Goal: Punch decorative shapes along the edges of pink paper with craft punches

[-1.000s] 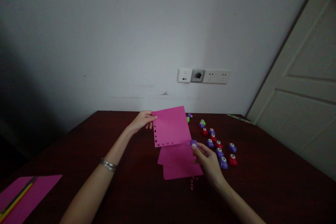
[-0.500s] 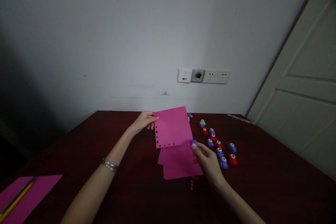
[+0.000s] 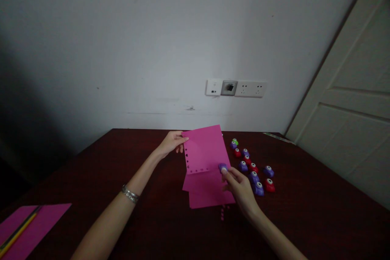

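My left hand (image 3: 172, 143) pinches the upper left corner of a pink sheet of paper (image 3: 205, 146), holding it raised and tilted above the table. Small shaped holes run down the sheet's left edge and along its lower edge. Between the thumb and fingers of my right hand (image 3: 240, 189) is a purple craft punch (image 3: 223, 167), at the sheet's lower right edge. Whether paper sits in its slot I cannot tell. Under the raised sheet lie more pink sheets (image 3: 210, 193), with tiny pink cut-outs (image 3: 222, 213) just in front of them.
Several purple, red and green craft punches (image 3: 253, 167) stand right of the sheets. At the front left, pencils (image 3: 20, 231) lie on another pink sheet (image 3: 55, 215). Behind the dark table (image 3: 134, 138) rises a wall with sockets (image 3: 250, 89); a thin strip (image 3: 278, 137) lies at the back right.
My left hand has shifted the raised sheet to the right, so its lower right edge meets the punch. The right hand has barely moved, still gripping the punch.
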A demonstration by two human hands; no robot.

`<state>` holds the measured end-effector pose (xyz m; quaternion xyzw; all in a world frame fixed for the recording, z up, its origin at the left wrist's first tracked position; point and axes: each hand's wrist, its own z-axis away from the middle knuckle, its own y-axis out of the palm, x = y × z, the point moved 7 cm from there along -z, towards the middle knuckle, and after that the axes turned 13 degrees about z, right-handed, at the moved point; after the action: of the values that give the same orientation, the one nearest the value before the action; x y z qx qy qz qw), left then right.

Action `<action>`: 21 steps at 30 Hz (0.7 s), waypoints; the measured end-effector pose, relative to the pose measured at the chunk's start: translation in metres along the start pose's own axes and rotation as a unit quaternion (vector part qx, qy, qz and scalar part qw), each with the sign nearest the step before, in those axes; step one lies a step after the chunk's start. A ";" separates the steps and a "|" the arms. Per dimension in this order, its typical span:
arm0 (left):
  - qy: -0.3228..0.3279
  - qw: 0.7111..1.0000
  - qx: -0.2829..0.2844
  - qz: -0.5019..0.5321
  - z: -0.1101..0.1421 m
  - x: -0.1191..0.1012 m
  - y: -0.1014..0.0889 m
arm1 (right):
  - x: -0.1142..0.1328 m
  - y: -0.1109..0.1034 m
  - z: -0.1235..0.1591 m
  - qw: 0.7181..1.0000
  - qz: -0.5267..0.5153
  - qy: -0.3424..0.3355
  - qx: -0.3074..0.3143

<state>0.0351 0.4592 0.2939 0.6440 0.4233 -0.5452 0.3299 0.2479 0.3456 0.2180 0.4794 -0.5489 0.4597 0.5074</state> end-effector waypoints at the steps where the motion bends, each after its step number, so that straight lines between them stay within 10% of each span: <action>1: -0.001 1.000 0.000 0.000 0.000 0.000 0.002 | -0.001 0.000 0.000 1.000 0.001 0.000 0.001; 21: 0.001 1.000 -0.006 0.011 -0.001 0.004 0.016 | -0.003 0.010 0.005 0.999 -0.004 0.010 0.031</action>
<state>0.0500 0.4538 0.2900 0.6472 0.4197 -0.5387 0.3389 0.2379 0.3422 0.2144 0.4927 -0.5274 0.4793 0.4994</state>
